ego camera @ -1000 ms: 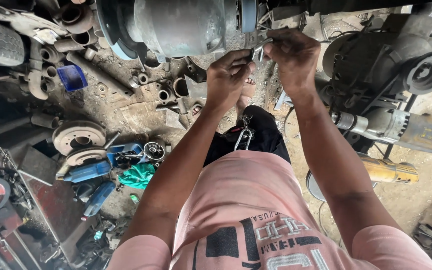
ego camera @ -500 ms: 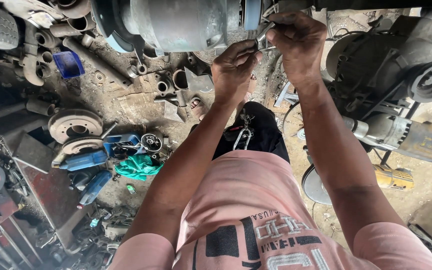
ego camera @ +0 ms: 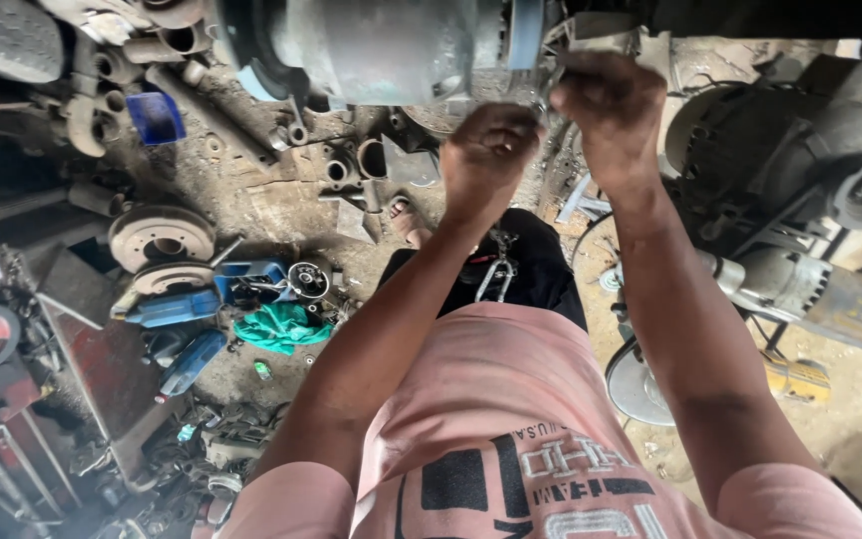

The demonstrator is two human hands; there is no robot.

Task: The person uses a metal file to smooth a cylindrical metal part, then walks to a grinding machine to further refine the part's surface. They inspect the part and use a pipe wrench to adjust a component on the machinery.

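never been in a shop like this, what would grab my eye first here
Both arms reach up: the left hand and right hand meet at a small metal fitting beside the big grey metal cylinder housing at top centre. Lower left, on the dirt floor, lie rusty round brake drums, a crumpled green rag and a blue plastic tub.

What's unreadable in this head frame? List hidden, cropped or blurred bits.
- Head view: what the left hand and right hand pinch at the large grey metal cylinder; fingers cover it and motion blurs it.
- Whether either grip is closed on a tool: cannot tell.
- Cylinder's upper part: cut off by the top edge.
- Small parts in the dark scrap pile, bottom left: too small.
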